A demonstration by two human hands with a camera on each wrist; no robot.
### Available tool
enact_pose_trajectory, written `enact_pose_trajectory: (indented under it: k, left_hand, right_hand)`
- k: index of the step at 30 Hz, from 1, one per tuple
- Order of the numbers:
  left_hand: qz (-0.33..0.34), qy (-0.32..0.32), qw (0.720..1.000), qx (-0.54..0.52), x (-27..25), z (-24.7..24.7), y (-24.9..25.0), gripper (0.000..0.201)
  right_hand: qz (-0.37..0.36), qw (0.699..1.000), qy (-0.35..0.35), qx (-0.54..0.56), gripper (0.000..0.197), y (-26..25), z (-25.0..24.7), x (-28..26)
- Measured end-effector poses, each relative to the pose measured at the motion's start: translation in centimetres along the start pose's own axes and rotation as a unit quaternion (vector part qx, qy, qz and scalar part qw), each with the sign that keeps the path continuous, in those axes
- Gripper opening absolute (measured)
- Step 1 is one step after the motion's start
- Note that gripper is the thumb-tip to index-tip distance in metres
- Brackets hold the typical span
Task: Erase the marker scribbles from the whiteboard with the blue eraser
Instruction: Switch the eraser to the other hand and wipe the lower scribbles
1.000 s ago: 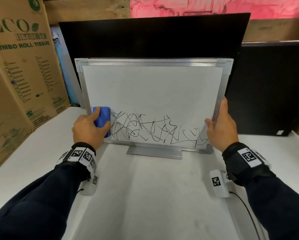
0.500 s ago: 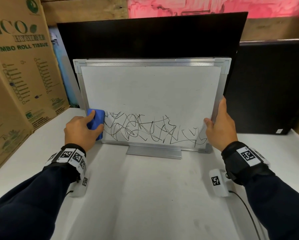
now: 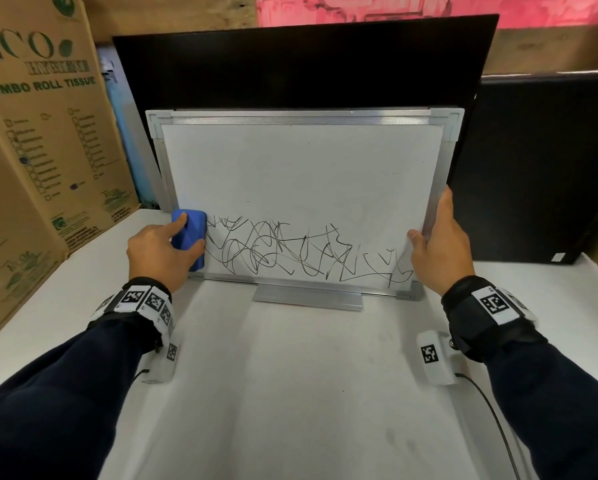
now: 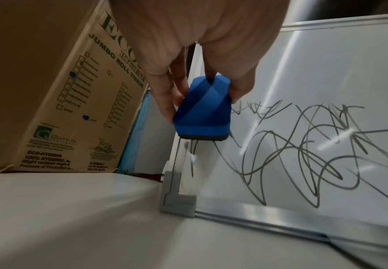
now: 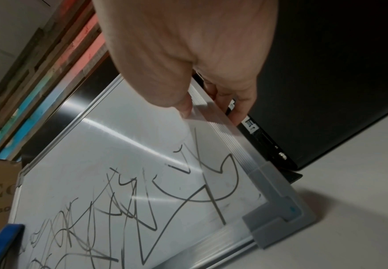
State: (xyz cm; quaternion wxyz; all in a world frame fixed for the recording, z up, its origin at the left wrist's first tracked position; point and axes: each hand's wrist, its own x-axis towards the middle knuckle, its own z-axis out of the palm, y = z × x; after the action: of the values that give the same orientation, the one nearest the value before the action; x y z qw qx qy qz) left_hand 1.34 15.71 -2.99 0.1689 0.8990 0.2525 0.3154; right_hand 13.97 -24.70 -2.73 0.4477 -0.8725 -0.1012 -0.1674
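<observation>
A silver-framed whiteboard (image 3: pixel 301 174) stands upright on the white table, leaning on a black panel. Black marker scribbles (image 3: pixel 301 252) run in a band along its lower part, also plain in the left wrist view as scribbles (image 4: pixel 303 154). My left hand (image 3: pixel 159 252) grips the blue eraser (image 3: pixel 190 237) and presses it against the board's lower left edge, at the left end of the scribbles; the eraser (image 4: pixel 203 112) sits pinched between fingers and thumb. My right hand (image 3: pixel 436 244) holds the board's right frame, thumb on the front, fingers (image 5: pixel 239 107) behind.
A tall cardboard box (image 3: pixel 41 140) marked JUMBO ROLL TISSUE stands at the left. A black panel (image 3: pixel 301 60) rises behind the board and another black panel (image 3: pixel 547 168) at the right. A metal foot (image 3: pixel 308 297) juts from the board's base onto the white table (image 3: pixel 308 393).
My left hand slid the eraser leftward from the scribbles' left end to the board's left frame, then a touch back right. The right hand has kept its hold.
</observation>
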Motion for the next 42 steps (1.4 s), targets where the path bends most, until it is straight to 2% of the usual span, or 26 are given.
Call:
enact_pose_trajectory:
  k: [5, 13, 18, 24, 30, 37, 42]
  left_hand:
    - [-0.012, 0.021, 0.999, -0.032, 1.0, -0.6, 1.3, 0.061]
    - [-0.045, -0.046, 0.998, -0.015, -1.0, 0.0, 0.7, 0.062]
    - [-0.042, -0.010, 0.999, -0.012, -0.7, 0.1, 0.9, 0.064]
    - [-0.035, -0.047, 0.998, -0.010, -1.2, 0.9, 0.9, 0.063]
    - [-0.029, -0.008, 0.999, -0.014, -0.1, 0.1, 2.5, 0.064]
    - [-0.026, -0.080, 0.994, 0.069, -0.1, -0.9, 3.4, 0.060]
    - [-0.022, -0.033, 0.999, -0.010, -0.6, -0.9, 3.8, 0.064]
  right_hand:
    - [-0.003, 1.000, 0.003, 0.002, 0.091, 0.1, 0.0, 0.1]
    - [0.001, 1.000, 0.000, 0.004, 0.090, -0.1, -0.1, 0.0]
    - [0.000, 1.000, 0.001, 0.002, 0.091, 0.0, 0.1, 0.1]
    - [-0.006, 1.000, 0.005, -0.003, 0.091, 0.2, 0.2, 0.3]
    - [-0.004, 1.000, 0.005, -0.001, 0.090, -0.1, 0.0, 0.1]
    - [-0.003, 1.000, 0.004, 0.001, 0.091, -0.1, 0.0, 0.1]
    - [-0.003, 1.000, -0.001, 0.004, 0.092, -0.2, -0.1, 0.1]
